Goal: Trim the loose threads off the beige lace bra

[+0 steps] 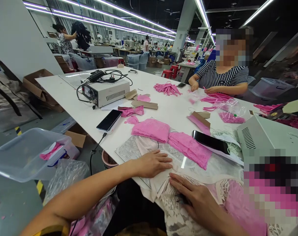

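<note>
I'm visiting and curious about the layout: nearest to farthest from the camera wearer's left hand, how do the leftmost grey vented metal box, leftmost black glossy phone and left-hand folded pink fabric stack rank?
From the left hand:
1. Folded pink fabric stack, just beyond the hand.
2. Black glossy phone, left of the stack.
3. Grey vented metal box, farther back, beyond the phone.

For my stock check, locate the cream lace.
Head view, lower right of centre: the cream lace lies partly beneath the right hand, beside pink fabric.
</note>
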Available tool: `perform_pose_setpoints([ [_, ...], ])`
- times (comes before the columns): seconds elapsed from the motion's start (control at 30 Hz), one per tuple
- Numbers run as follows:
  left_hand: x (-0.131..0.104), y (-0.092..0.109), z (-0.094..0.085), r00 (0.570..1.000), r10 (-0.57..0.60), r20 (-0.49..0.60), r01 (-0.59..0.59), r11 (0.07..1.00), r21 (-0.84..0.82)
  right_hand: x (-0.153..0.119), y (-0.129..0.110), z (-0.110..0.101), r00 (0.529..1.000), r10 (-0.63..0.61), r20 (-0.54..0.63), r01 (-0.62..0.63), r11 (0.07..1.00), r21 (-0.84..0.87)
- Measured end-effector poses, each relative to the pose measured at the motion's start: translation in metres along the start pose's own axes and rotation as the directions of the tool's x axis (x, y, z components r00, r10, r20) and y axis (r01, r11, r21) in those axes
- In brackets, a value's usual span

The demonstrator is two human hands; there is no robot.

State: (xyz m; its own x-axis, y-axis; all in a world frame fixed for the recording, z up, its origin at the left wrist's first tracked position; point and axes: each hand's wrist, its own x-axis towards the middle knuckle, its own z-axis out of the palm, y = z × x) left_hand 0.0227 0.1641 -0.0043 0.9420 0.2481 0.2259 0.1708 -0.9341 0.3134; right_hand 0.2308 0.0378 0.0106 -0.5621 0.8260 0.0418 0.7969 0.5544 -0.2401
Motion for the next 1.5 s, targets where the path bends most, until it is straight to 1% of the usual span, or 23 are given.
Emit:
perform_pose_setpoints([
  [0.03,0.0,-0.002,0.002,1.0,-0.004,-0.004,0.004,1.0,-0.002,0.0,0.0,-0.001,1.0,-0.001,0.016,0.001,1.0,0.007],
  [0.1,-0.002,-0.005,0.005,1.0,-0.017,-0.016,0.017,1.0,-0.003,-0.001,0.002,-0.003,1.0,-0.008,0.01,0.007,0.999,0.047],
  [0.17,-0.003,-0.007,0.007,0.999,-0.026,-0.025,0.026,1.0,0.001,-0.001,0.004,-0.005,0.999,0.0,-0.047,0.006,0.993,0.115],
  [0.2,-0.004,-0.006,0.007,0.999,-0.029,-0.04,0.029,1.0,0.004,0.001,0.006,-0.006,0.995,0.028,-0.097,-0.013,0.989,0.15],
  [0.23,-0.005,-0.005,0.007,0.997,-0.033,-0.067,0.033,0.999,0.004,0.003,0.008,-0.008,0.985,0.079,-0.154,-0.049,0.981,0.189],
  [0.27,-0.006,-0.002,0.005,0.994,-0.038,-0.107,0.039,0.999,0.0,0.007,0.01,-0.011,0.966,0.156,-0.208,-0.107,0.967,0.232],
  [0.3,-0.007,0.002,0.003,0.987,-0.046,-0.151,0.046,0.999,-0.009,0.012,0.012,-0.014,0.938,0.256,-0.235,-0.187,0.942,0.277],
  [0.37,-0.01,0.014,-0.002,0.971,-0.074,-0.227,0.068,0.997,-0.034,0.025,0.016,-0.02,0.871,0.447,-0.207,-0.361,0.865,0.35],
  [0.4,-0.013,0.021,-0.004,0.965,-0.089,-0.245,0.081,0.996,-0.046,0.032,0.017,-0.022,0.845,0.512,-0.153,-0.435,0.825,0.362],
  [0.47,-0.019,0.037,-0.005,0.964,-0.122,-0.238,0.111,0.992,-0.058,0.047,0.021,-0.025,0.824,0.56,-0.083,-0.501,0.79,0.353],
  [0.53,-0.025,0.051,0.0,0.971,-0.121,-0.205,0.113,0.992,-0.054,0.058,0.023,-0.024,0.837,0.546,-0.043,-0.499,0.793,0.349],
  [0.6,-0.03,0.063,0.009,0.976,-0.107,-0.192,0.106,0.994,-0.013,0.065,0.024,-0.021,0.859,0.511,-0.007,-0.472,0.799,0.372],
  [0.7,-0.033,0.072,0.023,0.967,-0.095,-0.235,0.112,0.992,0.059,0.069,0.027,-0.016,0.893,0.449,0.024,-0.413,0.797,0.441],
  [0.8,-0.031,0.073,0.027,0.957,-0.087,-0.277,0.116,0.989,0.09,0.068,0.031,-0.012,0.909,0.416,0.023,-0.372,0.787,0.492],
  [0.9,-0.026,0.071,0.026,0.948,-0.112,-0.297,0.14,0.988,0.072,0.067,0.034,-0.01,0.911,0.413,0.019,-0.366,0.783,0.503],
  [0.97,-0.023,0.068,0.027,0.947,-0.107,-0.302,0.133,0.989,0.068,0.067,0.035,-0.009,0.915,0.404,0.027,-0.362,0.788,0.498],
  [1.17,-0.022,0.062,0.037,0.978,-0.065,-0.199,0.082,0.994,0.076,0.067,0.037,-0.008,0.922,0.386,0.029,-0.354,0.81,0.468],
  [1.23,-0.024,0.062,0.036,0.978,-0.051,-0.202,0.065,0.996,0.062,0.066,0.038,-0.008,0.92,0.392,0.018,-0.357,0.817,0.453],
  [1.33,-0.03,0.061,0.027,0.971,-0.059,-0.232,0.059,0.998,-0.007,0.065,0.038,-0.009,0.921,0.39,0.007,-0.355,0.83,0.429],
  [1.43,-0.044,0.059,0.014,0.959,-0.098,-0.265,0.079,0.994,-0.079,0.064,0.037,-0.009,0.924,0.382,-0.002,-0.35,0.85,0.394],
  [1.5,-0.056,0.059,0.008,0.96,-0.087,-0.267,0.063,0.993,-0.097,0.063,0.037,-0.008,0.925,0.38,-0.012,-0.35,0.862,0.366],
])
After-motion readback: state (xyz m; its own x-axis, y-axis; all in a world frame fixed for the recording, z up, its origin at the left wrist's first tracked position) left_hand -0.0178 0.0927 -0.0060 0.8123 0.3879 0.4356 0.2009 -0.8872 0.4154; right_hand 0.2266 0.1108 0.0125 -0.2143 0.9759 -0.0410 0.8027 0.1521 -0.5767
